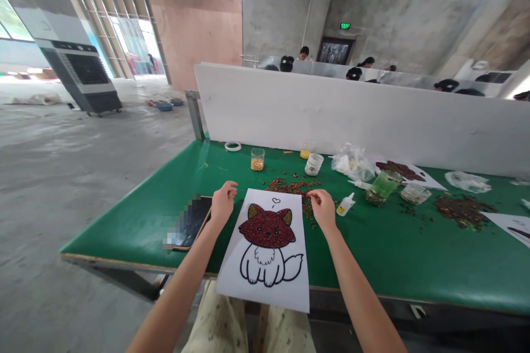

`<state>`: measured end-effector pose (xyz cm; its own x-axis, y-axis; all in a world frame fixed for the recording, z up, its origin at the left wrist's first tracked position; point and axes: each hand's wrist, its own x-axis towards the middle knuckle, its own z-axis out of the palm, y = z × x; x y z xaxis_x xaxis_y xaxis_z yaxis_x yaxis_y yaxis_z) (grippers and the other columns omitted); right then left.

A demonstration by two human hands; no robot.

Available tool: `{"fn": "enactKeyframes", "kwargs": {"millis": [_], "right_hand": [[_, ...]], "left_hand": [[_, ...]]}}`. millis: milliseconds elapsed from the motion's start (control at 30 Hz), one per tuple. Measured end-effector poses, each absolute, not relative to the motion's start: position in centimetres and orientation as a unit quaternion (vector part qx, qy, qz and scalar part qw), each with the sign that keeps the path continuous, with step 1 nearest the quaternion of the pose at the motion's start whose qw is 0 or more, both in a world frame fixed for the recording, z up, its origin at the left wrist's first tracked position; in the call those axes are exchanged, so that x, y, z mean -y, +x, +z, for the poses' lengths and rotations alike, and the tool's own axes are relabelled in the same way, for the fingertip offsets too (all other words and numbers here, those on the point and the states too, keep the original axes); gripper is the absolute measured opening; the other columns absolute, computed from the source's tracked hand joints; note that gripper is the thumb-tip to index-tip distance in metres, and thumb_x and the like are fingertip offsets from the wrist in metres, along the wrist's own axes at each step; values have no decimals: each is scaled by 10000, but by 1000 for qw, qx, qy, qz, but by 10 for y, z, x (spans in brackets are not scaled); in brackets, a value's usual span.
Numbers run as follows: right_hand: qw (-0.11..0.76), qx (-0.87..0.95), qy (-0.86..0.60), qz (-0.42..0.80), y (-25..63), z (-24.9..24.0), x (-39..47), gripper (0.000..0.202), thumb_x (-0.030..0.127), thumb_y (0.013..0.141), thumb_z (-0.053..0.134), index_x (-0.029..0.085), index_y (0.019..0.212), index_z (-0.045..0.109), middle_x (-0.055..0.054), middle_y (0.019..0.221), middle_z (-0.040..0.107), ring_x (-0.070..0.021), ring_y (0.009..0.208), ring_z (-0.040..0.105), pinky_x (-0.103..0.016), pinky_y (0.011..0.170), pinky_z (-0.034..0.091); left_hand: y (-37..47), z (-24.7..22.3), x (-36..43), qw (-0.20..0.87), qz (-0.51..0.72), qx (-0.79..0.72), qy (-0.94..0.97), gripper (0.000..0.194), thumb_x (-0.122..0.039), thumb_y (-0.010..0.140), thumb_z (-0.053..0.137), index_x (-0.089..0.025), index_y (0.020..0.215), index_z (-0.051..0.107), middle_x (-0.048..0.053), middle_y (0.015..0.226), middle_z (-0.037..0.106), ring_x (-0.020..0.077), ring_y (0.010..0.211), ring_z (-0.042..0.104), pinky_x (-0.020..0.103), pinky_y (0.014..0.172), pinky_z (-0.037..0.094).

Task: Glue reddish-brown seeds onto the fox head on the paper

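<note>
A white sheet of paper with a line drawing of a fox lies in front of me, its lower end past the table's edge. Dark red pieces cover the fox's head, with greenish ones in the ears; body and tail are bare outline. Left of the sheet, my left hand hovers with loosely bent fingers, holding nothing visible. My right hand is at the sheet's upper right, beside scattered reddish seeds. Its fingertips are pinched together; anything between them is too small to make out.
The green table carries a phone at left and a glue bottle at right. Behind stand a jar of yellow grains, a clear jar and a tape roll. A white partition borders the back.
</note>
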<state>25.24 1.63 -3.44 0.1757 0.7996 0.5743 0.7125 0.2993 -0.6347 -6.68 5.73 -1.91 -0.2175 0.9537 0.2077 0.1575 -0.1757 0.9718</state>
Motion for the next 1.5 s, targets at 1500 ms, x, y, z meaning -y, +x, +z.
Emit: {"fn": "enactKeyframes", "kwargs": {"millis": [1500], "right_hand": [[489,646,-581,74,250,-37,-14,197,192,785,441,201,772,637,-81,897,631,-236,925,564,-367,755,474]], "left_hand": [[-74,-17,-56,506,604,-430,440,281,-161,639,552,-158,918,588,99,923,699,216,923,665,403,921,471]]}}
